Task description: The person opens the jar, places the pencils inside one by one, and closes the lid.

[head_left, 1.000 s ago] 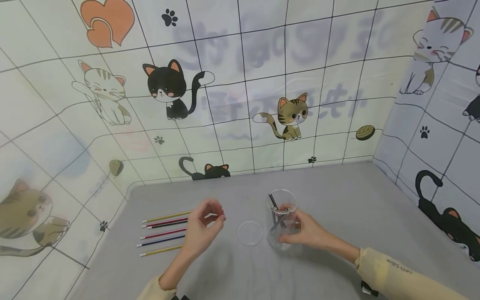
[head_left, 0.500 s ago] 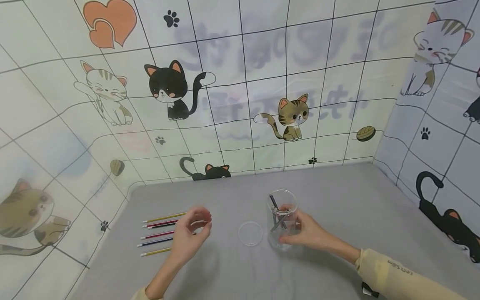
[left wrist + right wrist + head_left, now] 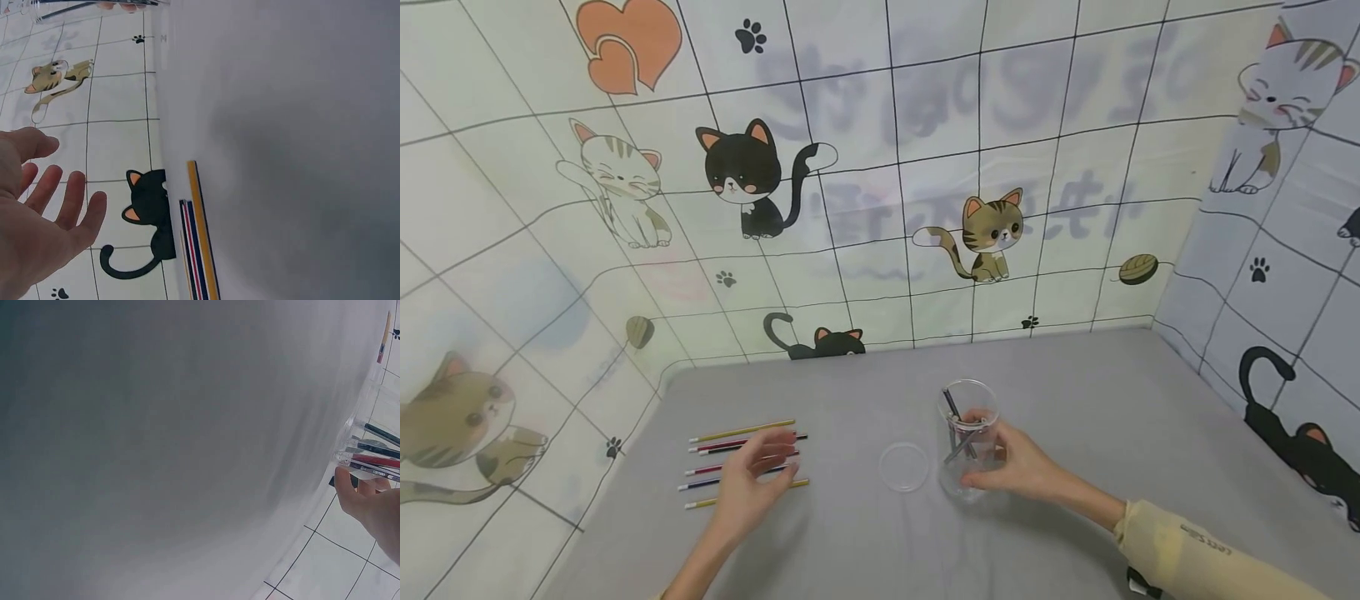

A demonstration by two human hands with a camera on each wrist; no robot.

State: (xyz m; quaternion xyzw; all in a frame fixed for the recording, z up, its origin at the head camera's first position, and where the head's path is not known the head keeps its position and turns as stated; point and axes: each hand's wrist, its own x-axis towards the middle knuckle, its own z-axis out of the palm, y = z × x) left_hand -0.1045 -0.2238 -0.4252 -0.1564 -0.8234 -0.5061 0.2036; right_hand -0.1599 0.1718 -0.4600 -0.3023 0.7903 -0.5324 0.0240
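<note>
Okay, clear disc lies between left hand, fingers relaxed near coloured pencils, and right hand gripping clear cylindrical cup.

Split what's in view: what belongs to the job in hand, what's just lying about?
Likely part of the job:
Clear cup, held by the right hand
Pencils inside the cup
Loose pencils, with the left hand over them

Likely just lying about:
Clear round disc, touched by neither hand; possibly a lid, can't tell
Cat-print backdrop, only background
</note>
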